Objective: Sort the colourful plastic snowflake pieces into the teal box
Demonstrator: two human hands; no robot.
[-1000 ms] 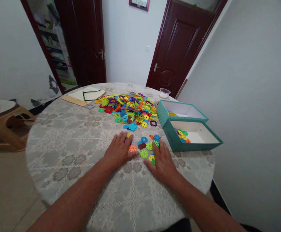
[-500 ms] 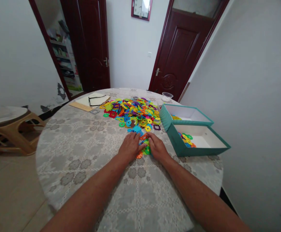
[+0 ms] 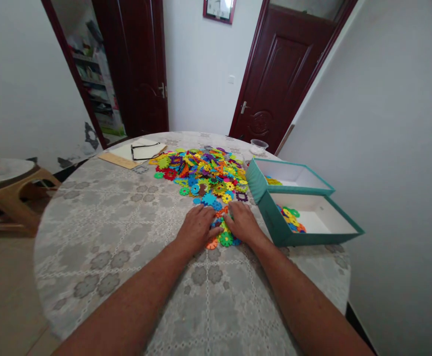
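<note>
My left hand (image 3: 196,228) rests on the tabletop at the left side of a small group of plastic gear-shaped pieces, its fingers spread and its thumb reaching over them. On the other side, my right hand (image 3: 244,223) lies with fingers stretched out, partly covering the same group. Between and below the hands show a green gear piece (image 3: 226,239) and an orange gear piece (image 3: 212,243). Other pieces there are hidden under the fingers. A light blue gear piece (image 3: 209,199) lies just beyond my fingertips, in front of the large colourful pile (image 3: 216,170).
At the right stands an open teal box (image 3: 314,241) with two compartments, some gear pieces inside. Glasses (image 3: 145,152) lie on papers (image 3: 118,160) at the far left. A clear bowl (image 3: 259,146) sits at the back. The round table (image 3: 126,237) has a patterned cloth.
My right hand has shifted slightly outward and lies flatter, so more of the green piece shows between the hands. The view has tilted down a little.
</note>
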